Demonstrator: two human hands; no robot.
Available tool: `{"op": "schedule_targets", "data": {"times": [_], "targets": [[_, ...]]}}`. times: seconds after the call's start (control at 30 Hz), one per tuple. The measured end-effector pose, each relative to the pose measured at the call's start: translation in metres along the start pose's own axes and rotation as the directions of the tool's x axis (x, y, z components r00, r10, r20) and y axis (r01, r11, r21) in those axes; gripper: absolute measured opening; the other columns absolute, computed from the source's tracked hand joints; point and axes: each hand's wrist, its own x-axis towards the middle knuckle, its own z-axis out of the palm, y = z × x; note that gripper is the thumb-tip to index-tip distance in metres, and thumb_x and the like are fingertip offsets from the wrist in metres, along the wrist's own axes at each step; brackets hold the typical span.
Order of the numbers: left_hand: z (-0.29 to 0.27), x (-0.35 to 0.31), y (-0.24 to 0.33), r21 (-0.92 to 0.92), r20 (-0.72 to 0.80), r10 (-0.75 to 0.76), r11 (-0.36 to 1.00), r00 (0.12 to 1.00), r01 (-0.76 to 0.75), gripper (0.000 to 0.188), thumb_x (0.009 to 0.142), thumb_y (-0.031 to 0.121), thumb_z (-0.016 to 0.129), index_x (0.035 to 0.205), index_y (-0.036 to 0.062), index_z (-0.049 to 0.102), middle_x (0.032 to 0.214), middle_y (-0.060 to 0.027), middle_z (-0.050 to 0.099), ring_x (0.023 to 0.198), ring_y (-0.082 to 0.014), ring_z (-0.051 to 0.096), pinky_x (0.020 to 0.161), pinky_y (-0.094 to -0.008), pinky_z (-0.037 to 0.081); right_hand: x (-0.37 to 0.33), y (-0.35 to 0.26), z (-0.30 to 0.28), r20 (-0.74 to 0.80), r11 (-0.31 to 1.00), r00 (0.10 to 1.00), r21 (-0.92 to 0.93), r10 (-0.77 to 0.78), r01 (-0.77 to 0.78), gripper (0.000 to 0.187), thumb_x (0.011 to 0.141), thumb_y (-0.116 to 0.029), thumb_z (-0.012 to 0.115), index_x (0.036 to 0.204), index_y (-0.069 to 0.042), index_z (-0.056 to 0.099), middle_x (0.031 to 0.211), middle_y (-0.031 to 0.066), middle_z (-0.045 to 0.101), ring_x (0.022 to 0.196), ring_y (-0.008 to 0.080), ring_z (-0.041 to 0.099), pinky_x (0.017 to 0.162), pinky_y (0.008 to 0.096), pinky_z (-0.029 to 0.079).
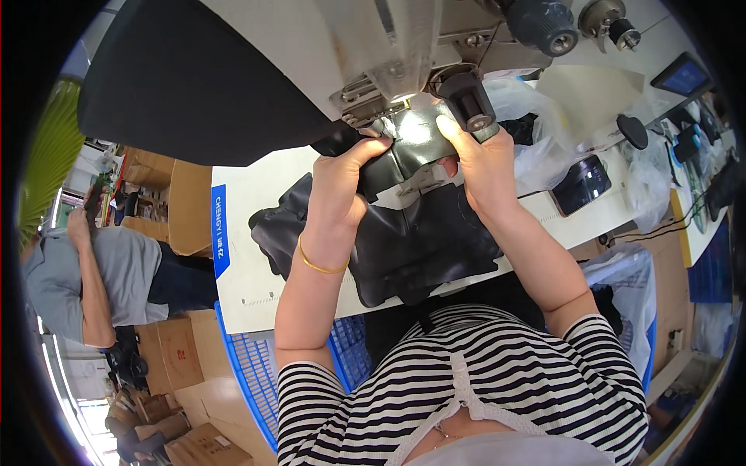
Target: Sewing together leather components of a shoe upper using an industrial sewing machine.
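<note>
A shiny black leather-like piece (423, 144) lies under the needle area of a sewing machine (388, 46), brightly lit by its lamp. My left hand (338, 175) grips the left edge of this piece, thumb on top near the presser foot. On the other side, my right hand (486, 163) pinches the right edge, its thumb stretched on the surface and a fingertip showing beneath. More of the black material (423, 241) spreads in folds over the white table (249, 186) below my wrists. The needle itself is hidden.
A phone (581, 185) and clear plastic bags (536, 147) lie right of the machine. Blue baskets (252, 373) stand below the table edge. Left, another person (116, 272) stands near cardboard boxes (190, 206). A small screen (682, 76) is at far right.
</note>
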Motion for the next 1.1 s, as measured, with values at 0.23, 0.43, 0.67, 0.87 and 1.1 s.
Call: {"op": "schedule_targets", "data": {"times": [0.23, 0.43, 0.67, 0.87, 1.1], "targets": [[0.001, -0.006, 0.004, 0.029, -0.004, -0.024, 0.999, 1.0, 0.024, 0.019, 0.073, -0.007, 0.069, 0.092, -0.0089, 0.064, 0.089, -0.0135, 0.066, 0.076, -0.0199, 0.066, 0.071, -0.031, 0.057, -0.002, 0.0, 0.001, 0.002, 1.0, 1.0, -0.001, -0.005, 0.005, 0.013, 0.087, -0.011, 0.06, 0.091, 0.001, 0.061, 0.072, 0.0033, 0.061, 0.055, 0.0079, 0.057, 0.043, 0.0205, 0.041], [-0.001, -0.004, 0.0, 0.027, 0.001, -0.001, 1.0, 1.0, 0.001, 0.019, 0.073, -0.007, 0.069, 0.092, -0.0083, 0.064, 0.089, -0.0141, 0.066, 0.077, -0.0201, 0.066, 0.071, -0.0311, 0.057, -0.002, -0.001, -0.001, -0.003, 1.0, 1.0, -0.023, -0.008, 0.008, 0.013, 0.087, -0.012, 0.06, 0.09, 0.001, 0.061, 0.073, 0.0035, 0.062, 0.055, 0.008, 0.057, 0.043, 0.0204, 0.041], [0.004, -0.007, 0.002, 0.027, 0.014, 0.01, 1.0, 1.0, -0.01, 0.016, 0.074, -0.007, 0.067, 0.09, -0.0055, 0.065, 0.089, -0.0126, 0.066, 0.076, -0.0196, 0.065, 0.073, -0.031, 0.056, -0.001, 0.0, -0.003, 0.019, 0.999, 1.0, -0.047, -0.008, 0.009, 0.013, 0.087, -0.012, 0.06, 0.09, 0.001, 0.06, 0.072, 0.0032, 0.062, 0.054, 0.0077, 0.056, 0.043, 0.0205, 0.041], [-0.007, 0.004, 0.0, 0.001, 0.025, 0.029, 1.0, 0.999, -0.03, 0.015, 0.074, -0.009, 0.066, 0.089, -0.0076, 0.065, 0.088, -0.0128, 0.066, 0.077, -0.0199, 0.065, 0.073, -0.0313, 0.056, 0.003, -0.002, -0.002, 0.041, 0.995, 0.999, -0.1, -0.021, 0.025, 0.016, 0.087, -0.015, 0.061, 0.088, 0.001, 0.06, 0.069, 0.0036, 0.061, 0.052, 0.0075, 0.055, 0.043, 0.0204, 0.04], [-0.008, 0.003, 0.001, 0.016, 0.031, 0.008, 1.0, 0.999, -0.009, 0.014, 0.076, -0.005, 0.065, 0.089, -0.0097, 0.065, 0.089, -0.0141, 0.065, 0.081, -0.0205, 0.064, 0.075, -0.0313, 0.054, 0.004, 0.0, -0.003, 0.036, 0.993, 0.999, -0.117, -0.019, 0.023, 0.016, 0.086, -0.015, 0.062, 0.087, 0.001, 0.06, 0.068, 0.0035, 0.06, 0.05, 0.0077, 0.054, 0.043, 0.0211, 0.04]]}}
